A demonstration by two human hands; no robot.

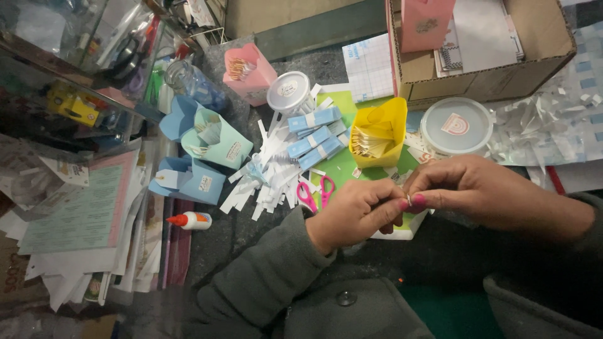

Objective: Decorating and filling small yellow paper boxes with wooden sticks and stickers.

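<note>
The dark tabletop (239,226) is full of paper bits. Left hand (352,216) and right hand (468,188) meet above the pink scissors (316,191), both pinching one tiny white piece (408,200). It looks like folding, needing careful small presses.

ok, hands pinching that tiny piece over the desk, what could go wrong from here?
1. The tiny piece, pinched between the fingertips of the left hand and right hand, could slip and vanish among the white paper strips.
2. The pink scissors lie just beside the left hand; a knuckle might catch them.
3. The yellow paper holder stands close ahead and could tip if bumped.
</note>
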